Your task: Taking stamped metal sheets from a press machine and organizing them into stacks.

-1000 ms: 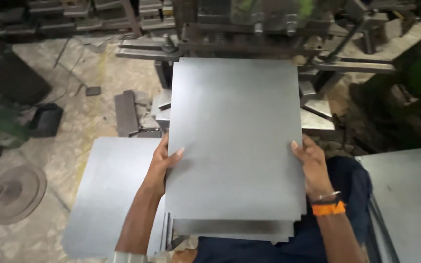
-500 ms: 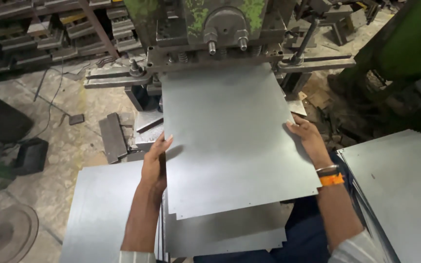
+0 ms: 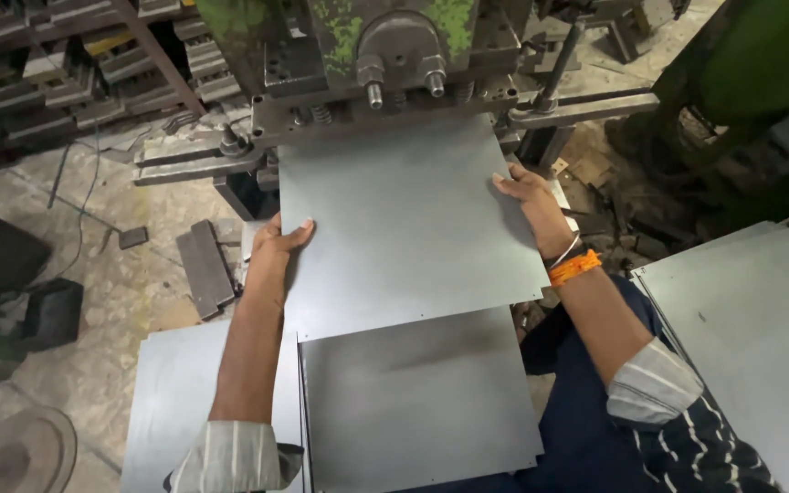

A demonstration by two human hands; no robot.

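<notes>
Left hand (image 3: 278, 245) and right hand (image 3: 527, 196) grip the metal sheet (image 3: 408, 219) by its side edges under the press (image 3: 385, 64); sharp edges could cut, or fingers get crushed.

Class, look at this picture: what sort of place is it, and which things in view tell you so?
Most likely a sheet-metal workshop: a heavy green press machine, grey metal sheets stacked near it, and racks of metal parts above a stained floor.

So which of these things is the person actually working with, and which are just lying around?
In use:
- left hand and right hand, each on a side edge of the top metal sheet
- press machine, with the sheet's far edge at it
- sheet stack on the lap

Lying about:
- metal block on the floor
- sheets at left
- sheets at right
</notes>
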